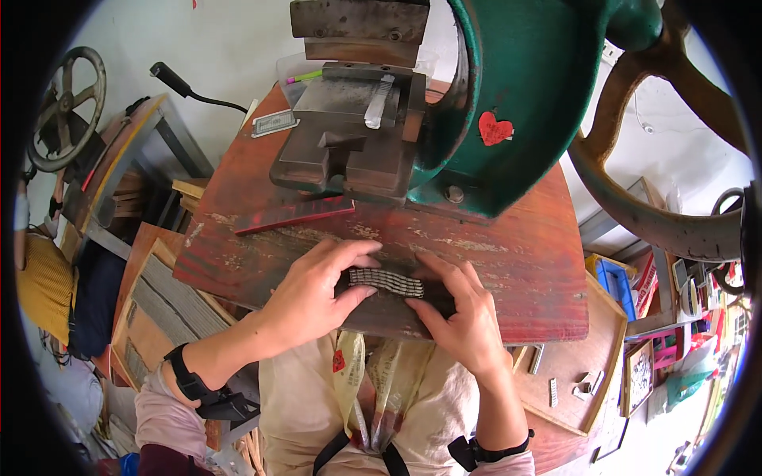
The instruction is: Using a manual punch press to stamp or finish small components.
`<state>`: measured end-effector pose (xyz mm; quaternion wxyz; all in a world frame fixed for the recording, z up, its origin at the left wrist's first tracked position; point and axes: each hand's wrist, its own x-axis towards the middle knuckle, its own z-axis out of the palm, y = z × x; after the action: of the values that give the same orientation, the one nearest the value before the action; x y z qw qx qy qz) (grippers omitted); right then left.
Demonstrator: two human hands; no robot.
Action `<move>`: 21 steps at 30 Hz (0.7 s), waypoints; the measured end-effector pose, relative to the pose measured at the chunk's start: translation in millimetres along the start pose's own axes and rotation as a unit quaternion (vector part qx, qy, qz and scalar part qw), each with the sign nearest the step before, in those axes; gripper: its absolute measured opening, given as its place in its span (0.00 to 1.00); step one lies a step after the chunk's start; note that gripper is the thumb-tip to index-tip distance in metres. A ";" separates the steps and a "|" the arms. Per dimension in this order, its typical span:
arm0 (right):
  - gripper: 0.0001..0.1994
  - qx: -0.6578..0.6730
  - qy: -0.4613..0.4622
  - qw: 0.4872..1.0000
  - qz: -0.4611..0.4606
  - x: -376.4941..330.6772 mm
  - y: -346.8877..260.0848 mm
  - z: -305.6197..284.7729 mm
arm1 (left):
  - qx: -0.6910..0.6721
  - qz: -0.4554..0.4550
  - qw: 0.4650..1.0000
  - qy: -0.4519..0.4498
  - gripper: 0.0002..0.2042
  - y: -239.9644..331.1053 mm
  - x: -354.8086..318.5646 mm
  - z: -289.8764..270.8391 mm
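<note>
A small bundle of thin, ridged metal strips [386,281] lies side by side in a slightly wavy row near the table's front edge. My left hand [317,282] curves around the bundle's left end, thumb on the near side and fingers on the far side. At the right end, my right hand [460,309] closes in the same way, its thumb along the near edge. Just beyond the hands is a dark red bar [295,216] lying aslant on the wooden table [524,270].
A green press [532,95] with a steel die block [341,151] stands at the back. On the block lies a pale strip [379,101]; a small framed plate [275,123] is beside it. A large handwheel [659,214] is at right, above a wooden tray [587,349] with metal pieces.
</note>
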<state>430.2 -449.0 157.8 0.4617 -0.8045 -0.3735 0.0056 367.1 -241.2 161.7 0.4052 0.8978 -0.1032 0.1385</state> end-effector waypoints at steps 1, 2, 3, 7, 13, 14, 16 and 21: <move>0.28 -0.001 -0.001 1.000 0.000 2.3 0.1 0.7 | -0.002 0.000 1.000 0.001 0.24 0.6 0.8 -0.6; 0.28 -0.030 0.019 0.999 -0.023 4.0 -1.0 1.2 | -0.002 -0.002 1.000 -0.001 0.24 2.0 0.5 -1.1; 0.27 -0.058 0.040 0.996 -0.048 5.7 -2.4 1.3 | -0.001 -0.004 1.000 -0.001 0.24 3.0 0.3 -1.7; 0.27 -0.076 0.043 0.996 -0.037 3.9 -4.1 6.5 | -0.011 -0.023 1.000 0.015 0.22 0.7 -4.1 0.2; 0.28 -0.074 0.073 0.992 -0.071 23.1 -31.5 -4.5 | 0.015 0.059 0.995 0.075 0.21 17.8 9.0 -29.6; 0.28 -0.077 0.077 0.991 -0.075 34.6 -41.0 -7.1 | 0.018 0.088 0.988 0.125 0.21 21.7 15.7 -38.1; 0.33 -0.033 0.185 0.979 -0.077 65.6 -58.7 -6.3 | -0.065 0.092 0.974 0.195 0.30 18.6 41.8 -52.1; 0.38 0.005 0.241 0.970 0.006 149.5 -61.0 13.9 | -0.059 0.013 0.944 0.325 0.40 -6.4 119.2 -78.4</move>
<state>496.8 -330.2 245.6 0.5426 -0.7818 -0.2461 -0.1839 468.1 -186.5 246.5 0.4674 0.7769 0.0142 0.4216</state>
